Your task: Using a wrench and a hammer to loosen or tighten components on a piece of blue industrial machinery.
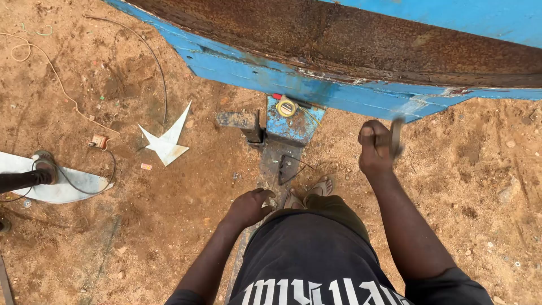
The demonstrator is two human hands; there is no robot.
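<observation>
Both hands are at work low in the view. At about 7 o'clock the left hand (248,207) rests with fingers curled down onto the near end of a dark metal bar (275,164) lying on the sand, seemingly pinning it so it cannot jump. At about 2 o'clock the right hand (376,148) is raised and closed tight round the handle of a hammer (396,135), whose head is blurred; the raised fist suggests a swing in the air, well above the bar. Between the arms, at 6 o'clock, black shorts and a sandalled foot (323,186) show, the foot just beside the bar, perhaps to steady it too.

Farther out, at 12 o'clock from the left hand, the bar runs up to a small blue plate (292,125) that leans against a big blue panel (316,93). A yellow tape measure (286,107) sits on the plate's top edge, kept within easy reach. Just to 9 o'clock of the plate a short rusty offcut (238,120) stands on the sand.

At 10 o'clock lie a white pointed scrap (166,144) and thin loose wires. At far 9 o'clock a grinder (34,172) lies on a pale sheet (73,186), parked off the dirt. The panel's rusty brown face (339,39) fills the far top.
</observation>
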